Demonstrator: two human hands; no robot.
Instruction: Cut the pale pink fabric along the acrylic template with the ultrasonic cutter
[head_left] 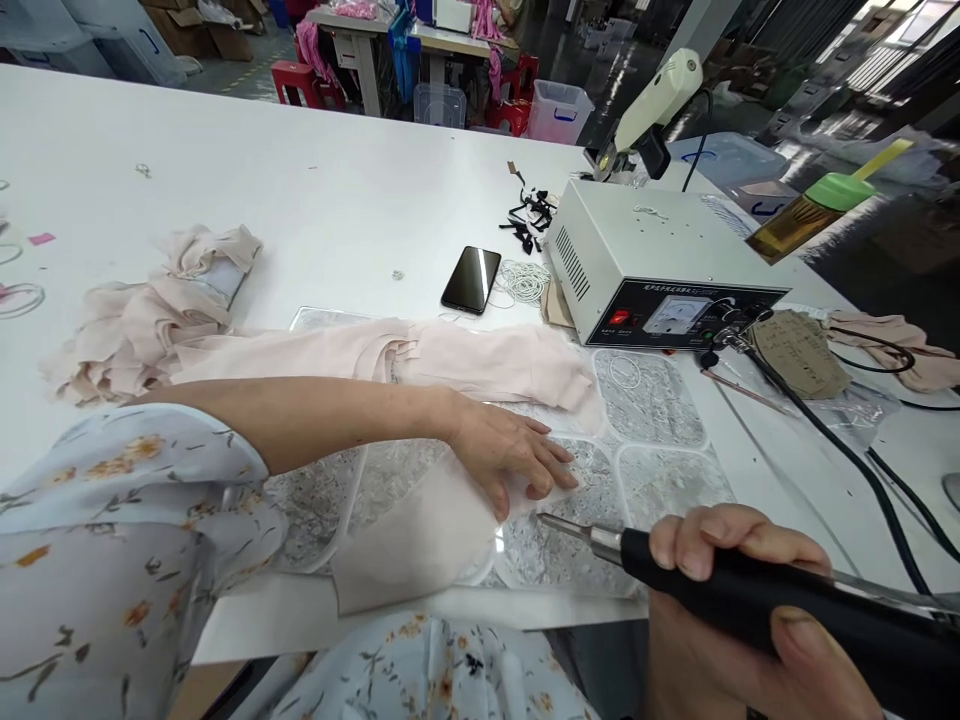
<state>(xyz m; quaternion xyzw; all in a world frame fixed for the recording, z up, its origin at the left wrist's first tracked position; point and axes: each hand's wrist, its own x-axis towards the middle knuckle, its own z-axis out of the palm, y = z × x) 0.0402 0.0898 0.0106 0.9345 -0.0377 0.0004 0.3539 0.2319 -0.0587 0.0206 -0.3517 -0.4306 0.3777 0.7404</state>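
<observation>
My left hand point(514, 452) lies spread with its palm down on a pale pink fabric piece point(420, 535). That piece rests on a grey stone-patterned mat point(660, 485). In my right hand point(750, 600) is a black-handled tool point(720, 580) with a pointed metal tip and a thick cable, like a soldering iron or hot cutter. Its tip sits just right of my left fingers, near the fabric's edge; I cannot tell whether it touches. Behind my left forearm a long stack of pink fabric point(487, 365) stretches across the mat.
A grey power box point(667, 260) with a dial stands at the back right. Near it are a phone point(471, 280), a coil of pale cord point(523, 282), black clips point(529, 215) and a tilted green-lidded bottle point(814, 205). Bunched pink fabric point(157, 315) lies left. Black cables point(847, 460) run along the right.
</observation>
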